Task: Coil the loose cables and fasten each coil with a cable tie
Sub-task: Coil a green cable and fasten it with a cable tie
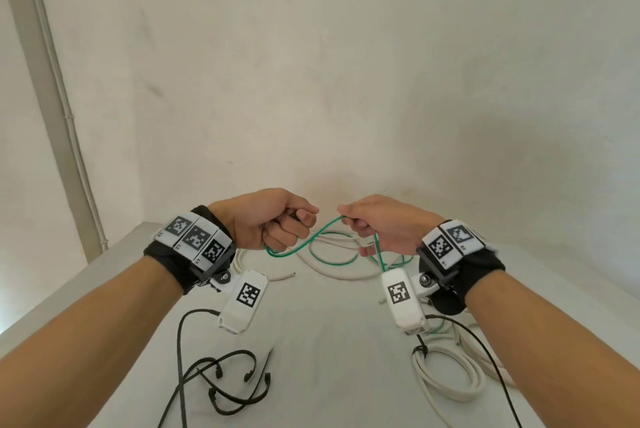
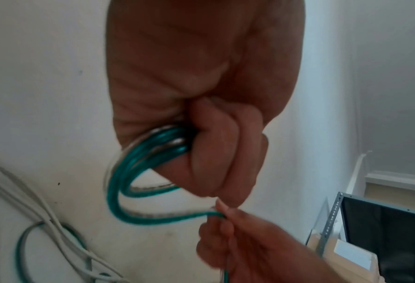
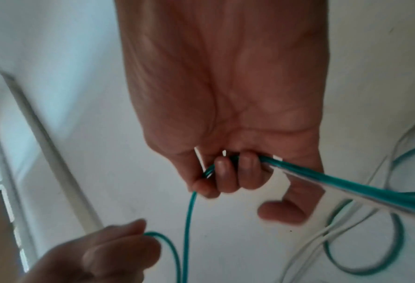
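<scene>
Two hands are raised above the white table (image 1: pixel 311 375), both closed on one green cable (image 1: pixel 304 242). In the left wrist view the left hand (image 2: pixel 201 107) is curled into a fist round several turns of the green cable (image 2: pixel 138 164), which bulge out of the fist as short loops on the palm side; the fingers (image 2: pixel 225 157) are folded tight over them. A slack stretch of the cable sags between the fists and rises to the right hand (image 1: pixel 384 225), which sits just beside the left hand (image 1: pixel 270 219) without touching it. The right wrist view shows the right hand (image 3: pixel 225 107) with its fingers (image 3: pixel 225 176) bent round the green cable (image 3: pixel 346 183), the thumb tip pressing a thinner run of it that drops away below; the little finger sticks out apart from the others. Past the right hand, the rest of the green cable lies in loose loops on the table, tangled with a loose white cable (image 1: pixel 332 270) directly beyond the hands. Nearer than the right hand, by the right forearm, lies a coiled white cable (image 1: pixel 446 382) with a black cable tie (image 1: pixel 420 348) cinched round it. Nearer than the left hand, several loose black cable ties (image 1: pixel 228 382) lie scattered in curved shapes on the table.
</scene>
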